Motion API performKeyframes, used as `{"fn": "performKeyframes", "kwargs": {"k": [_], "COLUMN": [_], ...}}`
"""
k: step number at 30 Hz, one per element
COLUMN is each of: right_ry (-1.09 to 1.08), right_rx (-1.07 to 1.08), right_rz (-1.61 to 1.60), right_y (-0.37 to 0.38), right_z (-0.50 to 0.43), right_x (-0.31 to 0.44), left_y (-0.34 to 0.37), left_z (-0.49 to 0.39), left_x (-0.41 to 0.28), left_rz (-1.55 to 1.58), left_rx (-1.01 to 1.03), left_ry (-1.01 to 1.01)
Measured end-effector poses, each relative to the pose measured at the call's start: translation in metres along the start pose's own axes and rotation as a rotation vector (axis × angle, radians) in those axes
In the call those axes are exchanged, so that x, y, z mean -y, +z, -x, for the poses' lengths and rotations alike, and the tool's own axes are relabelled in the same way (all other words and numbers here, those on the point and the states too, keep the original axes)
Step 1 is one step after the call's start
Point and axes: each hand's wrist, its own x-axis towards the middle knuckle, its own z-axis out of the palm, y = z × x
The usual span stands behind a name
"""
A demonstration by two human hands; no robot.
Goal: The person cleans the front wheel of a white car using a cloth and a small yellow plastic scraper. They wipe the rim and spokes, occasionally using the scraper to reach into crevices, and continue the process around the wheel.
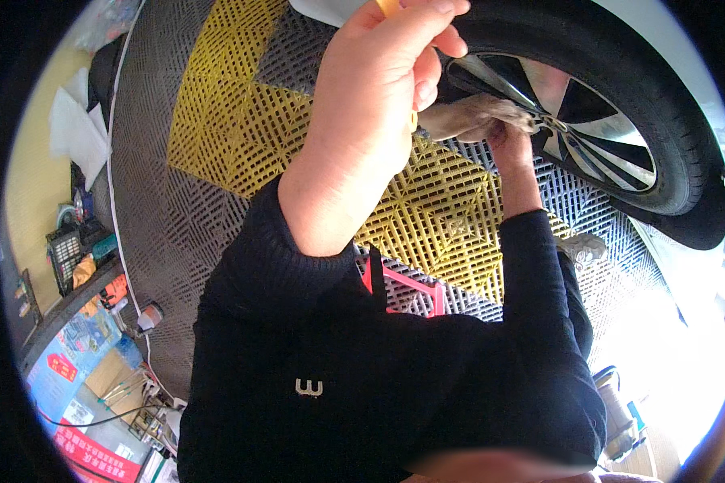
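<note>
My left hand (374, 90) is raised near the top middle, its fingers curled around a yellow object (389, 6). That object shows only at the top edge and below the fingers, so its kind cannot be told. Farther right, my right hand (513, 145) grips a crumpled brown cloth (471, 118) at the hub of a car wheel. The cloth hides most of its fingers. The wheel has a black tyre (679, 151) and a silver and black alloy rim (625, 160).
Yellow and grey grid tiles (447, 223) cover the floor. A pink-red frame (417, 281) stands close before my body. A white cable (118, 199) runs along the left, with a small bottle (151, 317) beside it and white sheets (81, 133) beyond. Pale bodywork (695, 30) surrounds the tyre.
</note>
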Motion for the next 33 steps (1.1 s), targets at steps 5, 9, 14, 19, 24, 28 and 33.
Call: {"fn": "performKeyframes", "kwargs": {"k": [5,9,14,19,24,28,33], "right_ry": [-0.246,-0.352,-0.565,-0.303,-0.106,-0.217,-0.257], "right_rx": [-0.001,-0.122,-0.420,-0.125,-0.173,-0.040,-0.150], "right_rz": [0.684,1.041,1.276,0.281,-0.140,-0.007,0.049], "right_y": [0.032,0.039,0.062,0.071,0.088,0.114,0.139], "right_z": [-0.015,-0.048,-0.083,-0.049,0.020,0.021,-0.002], "right_x": [0.002,-0.040,-0.093,-0.056,0.011,0.039,0.023], "left_y": [-0.002,-0.008,-0.011,-0.007,-0.007,-0.004,-0.014], "left_z": [0.006,0.004,-0.005,-0.021,-0.017,-0.012,-0.019], "left_x": [-0.009,-0.015,-0.006,0.002,-0.004,-0.008,-0.016], "left_rz": [0.030,0.018,-0.011,0.002,0.003,0.004,0.042], "left_rx": [0.024,-0.032,-0.107,-0.126,-0.131,-0.068,-0.073], "left_ry": [0.017,0.010,-0.003,0.018,0.016,0.074,0.088]}}
